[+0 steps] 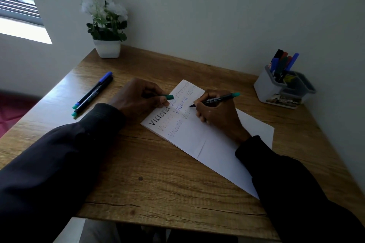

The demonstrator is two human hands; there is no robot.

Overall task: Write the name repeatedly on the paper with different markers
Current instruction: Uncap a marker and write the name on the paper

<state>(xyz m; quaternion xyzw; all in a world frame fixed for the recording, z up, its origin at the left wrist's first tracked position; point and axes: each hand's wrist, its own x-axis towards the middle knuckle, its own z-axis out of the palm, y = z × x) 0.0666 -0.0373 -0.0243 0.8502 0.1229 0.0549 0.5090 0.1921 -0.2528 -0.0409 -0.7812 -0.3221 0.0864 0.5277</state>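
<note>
Dark sleeves reach over the desk to the paper, which lies slantwise at its middle. On the paper the right hand grips a black marker, its tip touching the sheet. At the paper's left edge the left hand pinches a teal cap. Two markers lie well left of the paper.

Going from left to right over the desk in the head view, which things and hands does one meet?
Two loose markers → left hand gripping a green cap → right hand holding a marker → marker organiser.
</note>
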